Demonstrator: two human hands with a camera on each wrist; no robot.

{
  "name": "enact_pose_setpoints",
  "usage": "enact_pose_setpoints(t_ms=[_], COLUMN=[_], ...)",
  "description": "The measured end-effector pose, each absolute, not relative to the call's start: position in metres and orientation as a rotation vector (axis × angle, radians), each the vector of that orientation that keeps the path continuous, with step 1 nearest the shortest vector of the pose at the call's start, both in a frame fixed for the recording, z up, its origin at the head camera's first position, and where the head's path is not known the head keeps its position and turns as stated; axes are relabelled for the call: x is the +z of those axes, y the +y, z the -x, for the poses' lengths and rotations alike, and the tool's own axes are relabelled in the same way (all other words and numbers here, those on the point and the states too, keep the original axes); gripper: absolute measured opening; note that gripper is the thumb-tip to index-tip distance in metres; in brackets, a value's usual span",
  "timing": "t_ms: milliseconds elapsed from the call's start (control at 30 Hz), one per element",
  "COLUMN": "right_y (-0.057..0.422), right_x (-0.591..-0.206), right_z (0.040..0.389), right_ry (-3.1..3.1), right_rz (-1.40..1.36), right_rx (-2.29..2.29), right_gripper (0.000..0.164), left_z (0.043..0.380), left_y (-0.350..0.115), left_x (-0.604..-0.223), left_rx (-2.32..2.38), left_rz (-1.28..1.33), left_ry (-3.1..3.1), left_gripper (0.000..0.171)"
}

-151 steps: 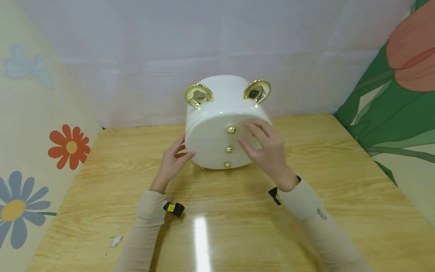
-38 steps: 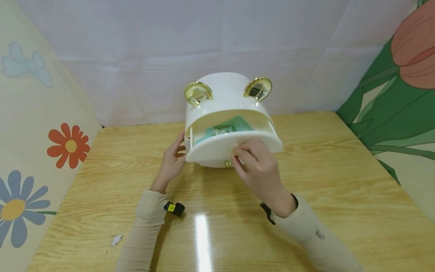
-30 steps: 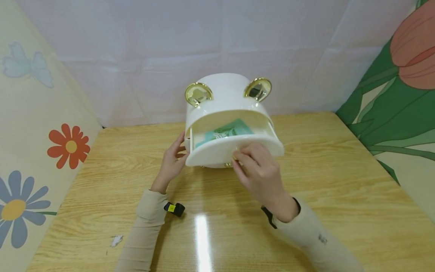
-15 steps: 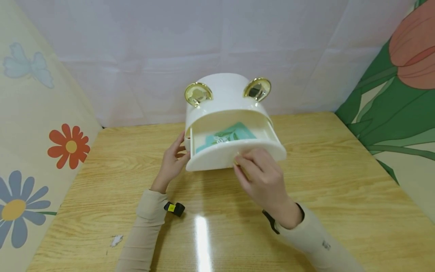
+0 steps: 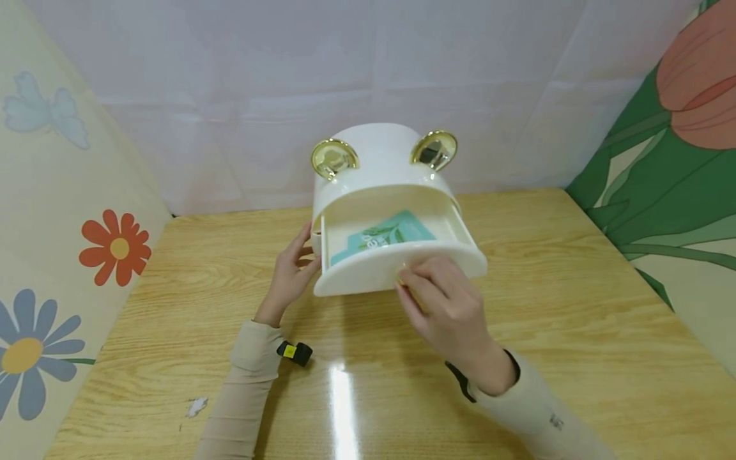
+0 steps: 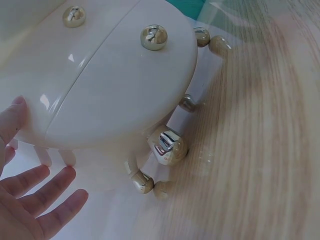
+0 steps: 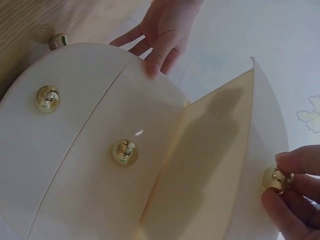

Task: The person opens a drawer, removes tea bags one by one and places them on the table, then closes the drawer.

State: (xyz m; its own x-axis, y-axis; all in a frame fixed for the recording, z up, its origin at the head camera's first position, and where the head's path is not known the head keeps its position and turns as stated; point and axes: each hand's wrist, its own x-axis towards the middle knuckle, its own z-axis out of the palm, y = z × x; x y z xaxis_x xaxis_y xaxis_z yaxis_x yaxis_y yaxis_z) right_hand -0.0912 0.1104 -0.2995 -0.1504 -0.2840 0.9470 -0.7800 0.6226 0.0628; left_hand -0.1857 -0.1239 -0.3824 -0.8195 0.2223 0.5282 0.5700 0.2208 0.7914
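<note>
While the right hand pinches the top knob between thumb and fingers, we note the left hand spread wide at the left side of the white cabinet: thumb on the front near the edge, other fingers straight. Whether all of them touch the side, we cannot tell.

Top drawer well out, its front overhanging the two below. Inside it we see a green packet, its near edge hidden by the drawer front. Middle knob and bottom knob free of fingers, their drawers shut flush.

We judge the step in hand to be drawing out the top drawer, apparently far enough to reach the packet. The next move calls, we think, for a level pull or a gentle release, with the left hand steadying the body.

Farther out: gold ears above, gold feet beneath, wooden table, pale cloth behind.
</note>
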Motion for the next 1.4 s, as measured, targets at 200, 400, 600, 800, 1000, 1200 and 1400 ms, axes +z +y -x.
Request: enact_pose_setpoints(t_ms=[200, 400, 600, 800, 1000, 1200, 1400], right_y=[0.110, 0.108, 0.107, 0.107, 0.106, 0.104, 0.106], right_x=[-0.298, -0.295, -0.295, -0.298, -0.302, -0.304, -0.303], right_z=[0.086, 0.083, 0.080, 0.077, 0.076, 0.075, 0.072], right_ry=[-1.712, -1.692, -1.689, -1.694, -1.681, -1.658, -1.656], right_rz=[-0.875, -0.878, -0.876, -0.882, -0.897, -0.887, -0.898], right_rx=[0.555, 0.568, 0.557, 0.533, 0.511, 0.498, 0.519], right_gripper=[0.018, 0.020, 0.021, 0.022, 0.022, 0.022, 0.023], left_z=[0.193, 0.193, 0.186, 0.173, 0.172, 0.173, 0.181], left_y=[-0.127, -0.127, -0.124, -0.119, -0.119, -0.120, -0.123], left_x=[-0.393, -0.394, -0.384, -0.364, -0.362, -0.362, -0.373], left_rx=[-1.630, -1.635, -1.629, -1.607, -1.615, -1.624, -1.636], left_rz=[0.738, 0.744, 0.737, 0.728, 0.705, 0.701, 0.700], left_ry=[-2.191, -2.184, -2.190, -2.220, -2.239, -2.244, -2.254], left_gripper=[0.063, 0.064, 0.063, 0.060, 0.060, 0.061, 0.063])
